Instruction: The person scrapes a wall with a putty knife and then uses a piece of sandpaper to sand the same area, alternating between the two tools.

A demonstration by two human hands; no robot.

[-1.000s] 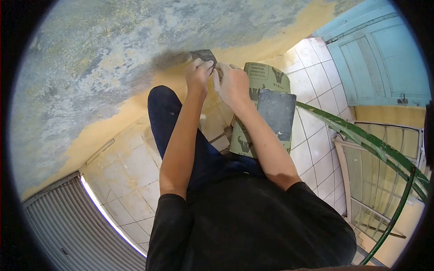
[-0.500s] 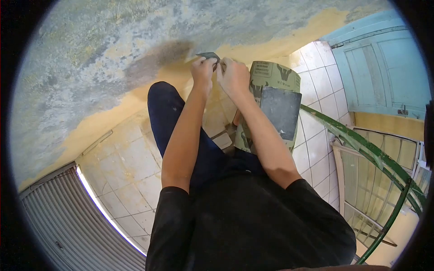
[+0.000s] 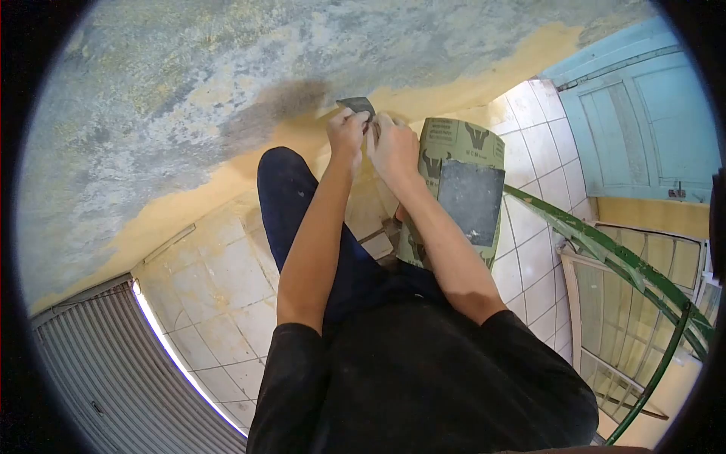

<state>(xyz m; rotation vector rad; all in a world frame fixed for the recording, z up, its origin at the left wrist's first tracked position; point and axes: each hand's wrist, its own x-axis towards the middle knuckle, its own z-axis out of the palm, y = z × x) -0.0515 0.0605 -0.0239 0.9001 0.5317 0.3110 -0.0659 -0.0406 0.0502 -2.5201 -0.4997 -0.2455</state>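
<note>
Held between both hands is a small dark grey piece of sandpaper [image 3: 356, 104], its flat end sticking up past the fingers. My left hand [image 3: 348, 135] is closed, pinching the piece from the left. My right hand [image 3: 394, 150] is closed on its right edge, with the fingertips close to those of the left. Behind the hands rises the wall [image 3: 227, 113], yellow at the bottom and patchy grey-blue above. Right of my right forearm lies a green printed sandpaper sheet [image 3: 481, 141], and a dark grey rectangular sheet [image 3: 470, 203] rests on it.
White floor tiles [image 3: 227, 276] spread below, stained yellowish near the wall. A green metal bar [image 3: 597, 234] curves along the right, by a framed grille [image 3: 643, 272]. A blue door [image 3: 635, 113] stands at upper right, a grey corrugated shutter [image 3: 113, 363] at lower left.
The whole view has shifted slightly, so things sit a little lower and further right. Both hands keep their grip on the sandpaper, and more of its flat face shows above the fingers.
</note>
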